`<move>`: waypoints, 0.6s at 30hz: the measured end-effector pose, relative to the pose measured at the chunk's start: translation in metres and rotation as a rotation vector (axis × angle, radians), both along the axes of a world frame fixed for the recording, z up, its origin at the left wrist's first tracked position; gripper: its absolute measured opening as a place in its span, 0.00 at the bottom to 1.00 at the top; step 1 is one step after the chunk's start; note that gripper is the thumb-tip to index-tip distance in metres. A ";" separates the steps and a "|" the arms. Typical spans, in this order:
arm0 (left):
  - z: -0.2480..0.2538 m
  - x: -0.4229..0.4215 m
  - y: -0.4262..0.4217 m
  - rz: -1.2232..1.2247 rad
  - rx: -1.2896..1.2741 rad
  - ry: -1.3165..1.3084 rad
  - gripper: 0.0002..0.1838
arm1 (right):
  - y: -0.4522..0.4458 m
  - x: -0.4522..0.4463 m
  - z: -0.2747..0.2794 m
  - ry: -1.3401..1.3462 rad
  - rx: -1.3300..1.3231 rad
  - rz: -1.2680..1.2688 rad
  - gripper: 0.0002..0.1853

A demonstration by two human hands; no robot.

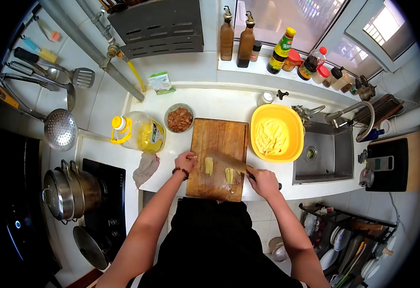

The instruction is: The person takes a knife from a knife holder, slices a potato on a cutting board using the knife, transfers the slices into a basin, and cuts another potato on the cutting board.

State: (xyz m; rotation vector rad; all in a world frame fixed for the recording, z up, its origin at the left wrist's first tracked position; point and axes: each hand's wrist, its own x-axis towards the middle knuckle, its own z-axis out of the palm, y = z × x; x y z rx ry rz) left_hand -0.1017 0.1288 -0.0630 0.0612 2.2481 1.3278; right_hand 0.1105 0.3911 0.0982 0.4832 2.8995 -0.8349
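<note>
My right hand (263, 183) grips the dark handle of a kitchen knife (230, 162); its broad blade points left over the wooden cutting board (219, 137). Pale yellow slices (209, 166) lie left of the blade, and a second small group of yellow slices (229, 175) sits just below it. At the board's left edge is my left hand (186, 162), fingers curled together, a beaded bracelet on the wrist. Whether those fingers hold anything is hidden. Beyond the board's right side stands a yellow basin (277, 154) with pale yellow strips inside.
A bowl of brown minced-looking food (180, 119) and an oil jug (143, 132) stand left of the board. A grey cloth (146, 169) lies near the stove (107, 201) with its steamer pot (71, 192). To the right is the sink (327, 168). Bottles (246, 45) line the windowsill.
</note>
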 end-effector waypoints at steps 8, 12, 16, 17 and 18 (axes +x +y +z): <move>-0.017 0.045 0.014 -0.084 -0.218 0.212 0.16 | 0.016 -0.110 -0.085 0.024 -0.435 -0.150 0.19; -0.014 0.041 0.019 -0.132 -0.271 0.191 0.19 | 0.020 -0.144 -0.105 0.034 -0.497 -0.146 0.19; -0.003 0.046 0.026 -0.058 -0.237 0.081 0.16 | 0.013 -0.170 -0.137 0.008 -0.525 -0.081 0.16; -0.006 0.047 0.025 -0.054 -0.241 0.063 0.16 | 0.012 -0.173 -0.147 0.007 -0.466 -0.044 0.14; -0.018 0.046 0.021 -0.063 -0.224 0.084 0.16 | 0.013 -0.179 -0.157 0.008 -0.468 -0.044 0.14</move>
